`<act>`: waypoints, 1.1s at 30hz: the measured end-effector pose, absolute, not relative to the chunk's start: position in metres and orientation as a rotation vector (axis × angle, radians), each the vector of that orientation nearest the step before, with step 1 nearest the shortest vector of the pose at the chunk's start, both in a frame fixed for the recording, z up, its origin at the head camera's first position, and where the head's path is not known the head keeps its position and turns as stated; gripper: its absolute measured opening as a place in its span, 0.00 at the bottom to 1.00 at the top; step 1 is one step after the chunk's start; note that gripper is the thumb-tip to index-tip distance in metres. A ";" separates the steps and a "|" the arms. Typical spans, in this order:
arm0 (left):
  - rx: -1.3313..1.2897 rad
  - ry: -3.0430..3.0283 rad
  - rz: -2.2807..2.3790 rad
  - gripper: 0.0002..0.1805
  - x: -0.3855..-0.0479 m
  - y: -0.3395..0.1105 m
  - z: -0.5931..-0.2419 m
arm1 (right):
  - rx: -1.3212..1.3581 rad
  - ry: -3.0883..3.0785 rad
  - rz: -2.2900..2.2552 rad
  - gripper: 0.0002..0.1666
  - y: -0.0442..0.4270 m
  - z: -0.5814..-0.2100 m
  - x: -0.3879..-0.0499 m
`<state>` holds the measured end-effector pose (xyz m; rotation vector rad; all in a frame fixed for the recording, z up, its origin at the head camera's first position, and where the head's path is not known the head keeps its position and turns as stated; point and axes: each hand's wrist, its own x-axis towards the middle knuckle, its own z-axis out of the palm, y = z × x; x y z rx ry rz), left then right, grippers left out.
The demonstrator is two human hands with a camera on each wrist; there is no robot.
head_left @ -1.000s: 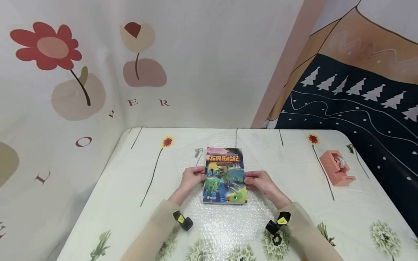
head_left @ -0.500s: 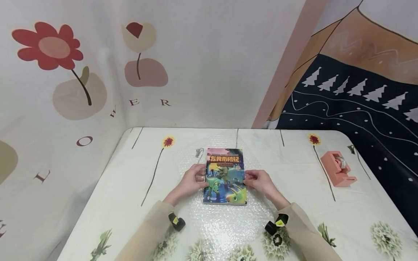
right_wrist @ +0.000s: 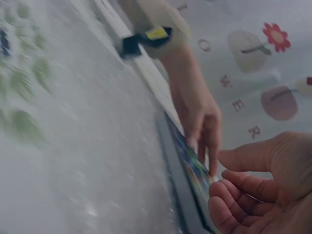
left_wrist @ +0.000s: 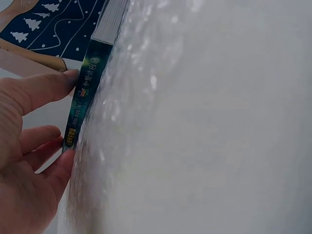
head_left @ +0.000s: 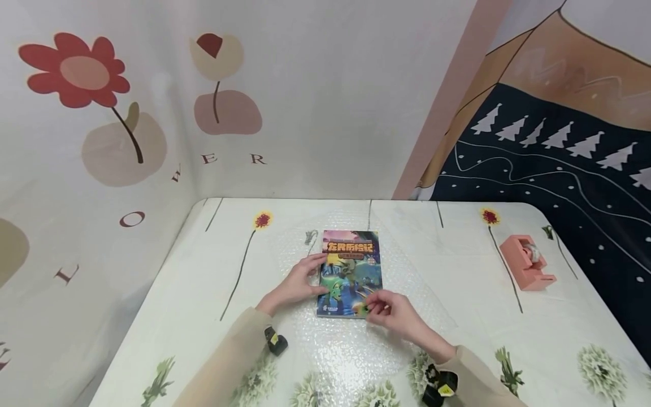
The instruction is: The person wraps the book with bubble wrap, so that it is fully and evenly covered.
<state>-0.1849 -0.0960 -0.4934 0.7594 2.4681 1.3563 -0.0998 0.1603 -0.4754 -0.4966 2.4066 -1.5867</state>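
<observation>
A paperback-sized book (head_left: 351, 274) with a bright dinosaur cover lies flat on a sheet of bubble wrap (head_left: 338, 362). My left hand (head_left: 297, 282) rests along the book's left edge, fingers and thumb spread apart. In the left wrist view, its thumb and fingertips touch the dark green spine (left_wrist: 85, 92), and the page edges show above. My right hand (head_left: 396, 316) is at the book's lower right corner, fingers loosely bent and thumb close to the index finger. Nothing shows between those fingers in the right wrist view, where the book (right_wrist: 187, 180) lies just beyond the fingertips.
A pink tape dispenser (head_left: 526, 265) with a roll of clear tape stands on the right side of the table. Flower-printed cloth (head_left: 203, 282) covers the tabletop. Printed curtains (head_left: 325, 102) hang behind and at the sides.
My right hand has moved from the book's right edge down to its lower right corner. My left hand has spread from gripping the left edge to lying against it. The book has stayed in place.
</observation>
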 end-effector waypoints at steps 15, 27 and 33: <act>0.767 2.485 1.340 0.40 -0.187 -0.096 -0.497 | -1.356 2.403 -1.130 0.24 0.149 -0.492 -0.062; 0.762 2.477 1.355 0.39 -0.188 -0.096 -0.499 | -1.594 2.478 -0.747 0.40 0.150 -0.493 -0.057; 0.758 2.475 1.362 0.40 -0.188 -0.096 -0.499 | -1.686 2.507 -0.664 0.35 0.148 -0.489 -0.058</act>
